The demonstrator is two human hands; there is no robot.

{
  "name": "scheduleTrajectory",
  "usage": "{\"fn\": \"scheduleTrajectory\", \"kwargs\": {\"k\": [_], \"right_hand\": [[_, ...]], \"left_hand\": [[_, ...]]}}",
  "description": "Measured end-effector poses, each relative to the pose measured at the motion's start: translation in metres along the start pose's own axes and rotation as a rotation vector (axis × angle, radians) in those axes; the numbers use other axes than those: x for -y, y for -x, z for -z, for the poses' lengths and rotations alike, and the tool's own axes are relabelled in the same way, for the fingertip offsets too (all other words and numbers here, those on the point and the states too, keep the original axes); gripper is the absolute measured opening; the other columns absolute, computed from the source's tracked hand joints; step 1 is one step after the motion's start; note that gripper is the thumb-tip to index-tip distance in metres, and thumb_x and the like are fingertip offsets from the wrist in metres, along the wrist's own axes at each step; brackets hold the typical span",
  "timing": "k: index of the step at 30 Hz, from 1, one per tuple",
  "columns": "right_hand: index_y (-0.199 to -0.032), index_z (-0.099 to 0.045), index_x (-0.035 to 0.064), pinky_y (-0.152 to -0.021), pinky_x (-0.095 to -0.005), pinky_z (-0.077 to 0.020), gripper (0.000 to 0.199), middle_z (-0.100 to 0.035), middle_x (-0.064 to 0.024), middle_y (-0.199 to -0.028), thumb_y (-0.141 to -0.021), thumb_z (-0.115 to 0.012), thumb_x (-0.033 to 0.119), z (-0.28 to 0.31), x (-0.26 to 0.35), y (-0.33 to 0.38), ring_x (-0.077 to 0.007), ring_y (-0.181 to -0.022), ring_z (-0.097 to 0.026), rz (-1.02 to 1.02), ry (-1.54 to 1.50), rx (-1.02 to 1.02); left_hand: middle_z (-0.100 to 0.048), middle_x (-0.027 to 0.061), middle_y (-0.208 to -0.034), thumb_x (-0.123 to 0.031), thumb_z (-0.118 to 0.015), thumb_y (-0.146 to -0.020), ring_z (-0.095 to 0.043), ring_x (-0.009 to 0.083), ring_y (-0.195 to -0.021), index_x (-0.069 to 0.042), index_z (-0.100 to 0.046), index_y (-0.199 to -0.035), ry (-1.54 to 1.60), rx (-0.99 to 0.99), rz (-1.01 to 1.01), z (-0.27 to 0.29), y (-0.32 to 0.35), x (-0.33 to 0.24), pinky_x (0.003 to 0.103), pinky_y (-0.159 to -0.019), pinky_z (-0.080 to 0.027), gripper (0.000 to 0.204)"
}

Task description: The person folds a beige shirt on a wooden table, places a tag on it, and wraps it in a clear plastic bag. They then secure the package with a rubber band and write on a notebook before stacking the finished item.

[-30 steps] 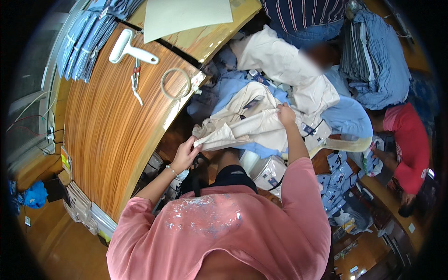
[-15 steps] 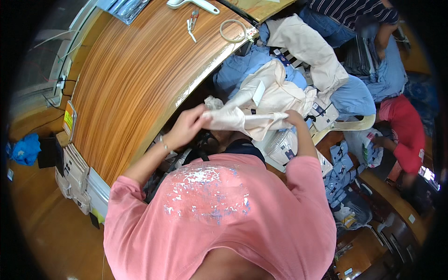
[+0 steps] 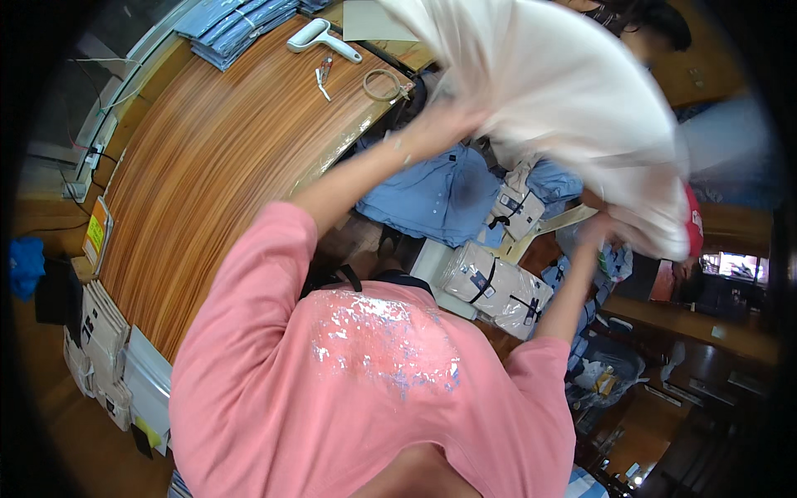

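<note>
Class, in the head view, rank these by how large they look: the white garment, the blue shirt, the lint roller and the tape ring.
1. white garment, though nearness to the camera inflates it
2. blue shirt
3. lint roller
4. tape ring, close to the roller

Both arms raised and spread

The left hand [image 3: 444, 124] reaches up and forward on a nearly straight arm, fingers closed in a grip; the right hand [image 3: 599, 226] is lifted out to the side, also gripping, elbow bent.

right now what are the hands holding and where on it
Both hands hold one cream-white garment, lifted up: the left hand at its lower left edge, the right hand at its lower right edge.
</note>
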State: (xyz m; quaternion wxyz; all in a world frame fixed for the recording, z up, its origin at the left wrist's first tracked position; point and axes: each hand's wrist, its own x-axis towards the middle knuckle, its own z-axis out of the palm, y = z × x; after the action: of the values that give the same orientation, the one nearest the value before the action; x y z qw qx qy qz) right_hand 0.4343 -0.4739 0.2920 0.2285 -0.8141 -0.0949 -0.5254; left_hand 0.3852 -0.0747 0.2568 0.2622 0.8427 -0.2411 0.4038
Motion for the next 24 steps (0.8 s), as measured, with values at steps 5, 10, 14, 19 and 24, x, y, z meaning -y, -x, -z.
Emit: {"fn": "scheduleTrajectory", "kwargs": {"k": [5, 10, 14, 19, 24], "right_hand": [[-0.106, -0.06, 0.0033, -0.088, -0.0415, -0.0443, 0.038, -0.061, -0.0219, -0.102, -0.069, -0.064, 0.012, 0.03, -0.061, 0.327, -0.0351, -0.101, -0.056, -0.262, 0.188, 2.043], [-0.091, -0.066, 0.0006, -0.072, -0.0401, -0.0478, 0.027, -0.066, -0.0201, -0.087, -0.07, -0.066, 0.017, 0.023, -0.006, 0.315, -0.0341, -0.082, -0.063, -0.264, -0.202, 1.716], [-0.094, -0.066, 0.0013, -0.071, -0.0388, -0.0479, 0.028, -0.066, -0.0196, -0.082, -0.07, -0.064, 0.016, 0.005, 0.025, 0.224, -0.0343, -0.079, -0.063, 0.037, -0.179, 1.805], [-0.078, -0.061, -0.0019, -0.056, -0.0286, -0.0393, 0.012, -0.052, 0.0, -0.066, -0.068, -0.056, 0.003, 0.004, 0.129, 0.044, -0.0112, -0.063, -0.047, -0.192, -0.495, 1.508], [-0.072, -0.047, 0.0003, -0.062, -0.0251, -0.0344, 0.02, -0.042, -0.0004, -0.07, -0.079, -0.061, 0.012, 0.004, 0.227, -0.093, -0.0109, -0.066, -0.039, 0.221, -0.908, 1.093]], "left_hand": [[-0.065, 0.0184, -0.085, -0.015, -0.053, -0.083, -0.064, 0.0297, -0.073, -0.006, -0.061, -0.101, 0.203, 1.41, 0.334, -0.052, 0.363, 0.004, 0.042, -0.064, -0.049, 0.022], [-0.06, 0.0176, -0.074, -0.019, -0.046, -0.091, -0.06, 0.0326, -0.071, -0.004, -0.05, -0.089, 0.51, 0.695, 1.31, 0.109, 0.329, -0.092, 0.042, -0.064, -0.046, 0.015], [-0.057, 0.0229, -0.08, -0.025, -0.046, -0.092, -0.058, 0.0393, -0.076, -0.003, -0.048, -0.093, 0.359, 0.552, 1.145, 0.184, 0.277, -0.103, 0.044, -0.067, -0.044, 0.022], [-0.055, 0.0093, -0.08, -0.026, -0.047, -0.092, -0.053, 0.0181, -0.079, -0.002, -0.052, -0.094, 0.478, 0.252, 1.176, 0.322, 0.15, -0.139, 0.033, -0.072, -0.043, 0.024], [-0.05, -0.0034, -0.078, -0.026, -0.052, -0.092, -0.047, 0.0012, -0.062, -0.006, -0.051, -0.102, 0.506, -0.203, 0.96, 0.41, 0.094, -0.076, 0.015, -0.052, -0.036, 0.022]]}}
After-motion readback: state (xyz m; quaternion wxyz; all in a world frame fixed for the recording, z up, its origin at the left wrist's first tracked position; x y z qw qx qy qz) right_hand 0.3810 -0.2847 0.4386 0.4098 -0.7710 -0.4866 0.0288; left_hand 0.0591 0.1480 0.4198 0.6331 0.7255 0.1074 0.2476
